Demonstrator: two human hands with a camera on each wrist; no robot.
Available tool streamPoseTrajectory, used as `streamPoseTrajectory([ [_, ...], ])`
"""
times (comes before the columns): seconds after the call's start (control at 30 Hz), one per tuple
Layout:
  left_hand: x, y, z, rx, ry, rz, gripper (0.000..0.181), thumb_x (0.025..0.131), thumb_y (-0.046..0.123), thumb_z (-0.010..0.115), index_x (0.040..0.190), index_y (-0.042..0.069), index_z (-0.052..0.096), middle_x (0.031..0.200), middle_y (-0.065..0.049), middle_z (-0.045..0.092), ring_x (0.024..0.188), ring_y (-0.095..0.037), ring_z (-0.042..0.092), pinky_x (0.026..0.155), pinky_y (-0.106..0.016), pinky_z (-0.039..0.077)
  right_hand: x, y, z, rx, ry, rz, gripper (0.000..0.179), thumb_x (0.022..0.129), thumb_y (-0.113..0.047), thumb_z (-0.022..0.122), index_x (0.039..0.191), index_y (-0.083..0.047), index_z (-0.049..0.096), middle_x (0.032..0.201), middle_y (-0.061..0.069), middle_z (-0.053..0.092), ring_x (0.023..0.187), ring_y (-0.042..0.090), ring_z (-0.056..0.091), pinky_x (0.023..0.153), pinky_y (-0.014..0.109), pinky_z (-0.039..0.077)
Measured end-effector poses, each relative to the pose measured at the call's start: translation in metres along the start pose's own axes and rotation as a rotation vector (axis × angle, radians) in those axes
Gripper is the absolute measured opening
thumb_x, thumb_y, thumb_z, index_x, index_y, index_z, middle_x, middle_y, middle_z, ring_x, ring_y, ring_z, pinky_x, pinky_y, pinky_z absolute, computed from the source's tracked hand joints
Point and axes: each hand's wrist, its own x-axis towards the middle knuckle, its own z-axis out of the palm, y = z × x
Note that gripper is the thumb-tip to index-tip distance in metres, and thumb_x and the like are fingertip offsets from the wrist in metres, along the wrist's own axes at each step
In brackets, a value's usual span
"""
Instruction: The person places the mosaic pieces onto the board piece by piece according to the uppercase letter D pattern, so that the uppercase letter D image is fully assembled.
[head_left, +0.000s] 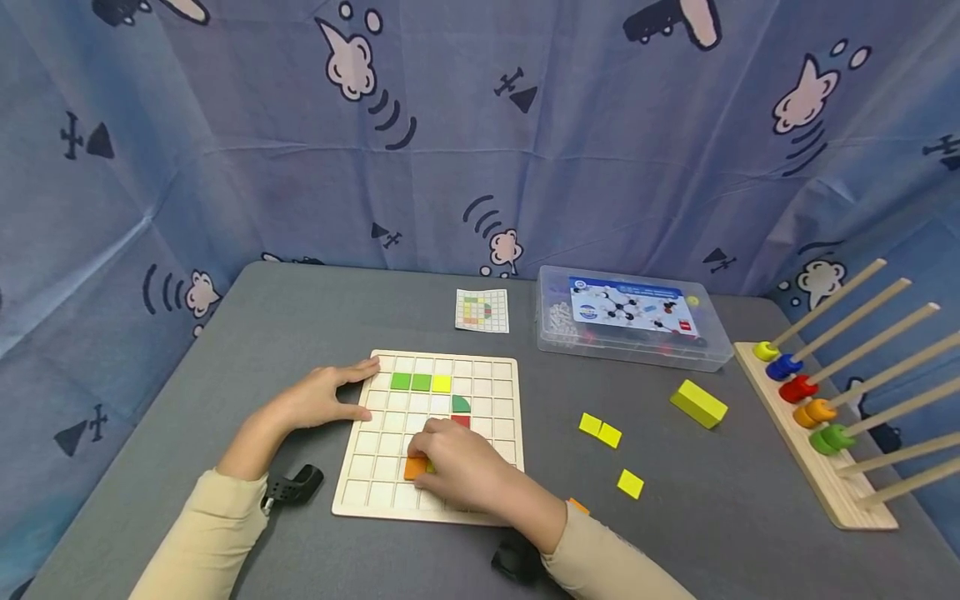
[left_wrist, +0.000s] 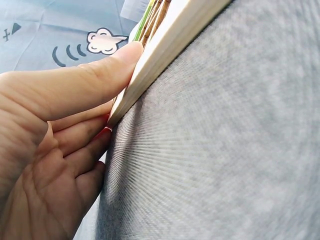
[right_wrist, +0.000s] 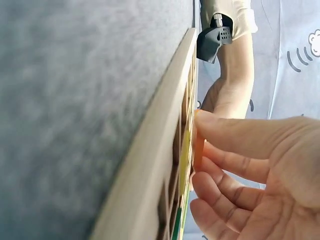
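Observation:
A wooden grid board lies on the table. My left hand rests along its left edge, thumb and fingers spread apart. The left wrist view shows the thumb against the board's side. Over the lower middle of the grid, my right hand pinches an orange square tile between thumb and fingers. In the right wrist view this orange tile stands close over the cells. Green tiles, a yellow tile, a green quarter-round and a red piece sit in cells; my right hand partly hides others.
Loose yellow tiles and a yellow block lie right of the board. An orange piece shows beside my right forearm. Behind are a pattern card and a clear plastic box. A peg abacus stands far right.

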Motion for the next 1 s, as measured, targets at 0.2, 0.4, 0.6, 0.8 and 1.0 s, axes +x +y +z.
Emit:
streamPoseTrajectory([
  [0.2,0.0,0.003,-0.003,0.004,-0.003,0.0,0.077,0.082,0.039,0.072,0.144,0.007,0.04,0.152,-0.012,0.032,0.138,-0.041,0.028,0.108,-0.057,0.029,0.008,-0.006,0.003,-0.065,-0.01,-0.018,0.024,0.077,-0.022,0.078,0.1,-0.014,0.072,0.085,-0.007,0.059,0.074,0.003,0.048,0.064,0.015,0.043],
  [0.4,0.0,0.002,-0.002,-0.009,0.0,0.001,0.077,0.082,0.038,0.073,0.144,0.007,0.04,0.152,-0.012,0.032,0.138,-0.04,0.028,0.108,-0.057,0.029,0.006,-0.004,0.003,-0.056,-0.026,-0.01,0.029,0.076,-0.024,0.08,0.103,-0.015,0.072,0.09,-0.006,0.061,0.078,0.004,0.052,0.067,0.016,0.046],
  [0.6,-0.001,0.003,0.0,-0.015,-0.007,-0.008,0.077,0.082,0.038,0.073,0.145,0.007,0.04,0.152,-0.013,0.032,0.138,-0.041,0.028,0.107,-0.057,0.03,-0.018,0.011,-0.009,0.008,-0.013,0.006,0.036,0.077,-0.019,0.077,0.111,-0.012,0.07,0.102,-0.003,0.064,0.088,0.005,0.058,0.073,0.021,0.05],
  [0.8,0.0,0.003,0.0,-0.019,-0.007,-0.004,0.078,0.082,0.036,0.073,0.145,0.006,0.039,0.152,-0.013,0.032,0.138,-0.041,0.028,0.108,-0.057,0.03,-0.053,0.037,-0.023,0.094,-0.013,0.02,0.036,0.079,-0.017,0.074,0.114,-0.01,0.068,0.108,0.0,0.064,0.091,0.008,0.057,0.075,0.023,0.05],
  [1.0,0.001,0.001,0.0,-0.021,-0.002,0.001,0.079,0.081,0.039,0.073,0.145,0.006,0.039,0.151,-0.012,0.033,0.138,-0.04,0.028,0.107,-0.057,0.03,-0.091,0.06,-0.036,0.155,-0.055,0.121,0.044,0.079,-0.023,0.077,0.119,-0.01,0.065,0.115,0.001,0.063,0.1,0.013,0.06,0.08,0.029,0.053],
])
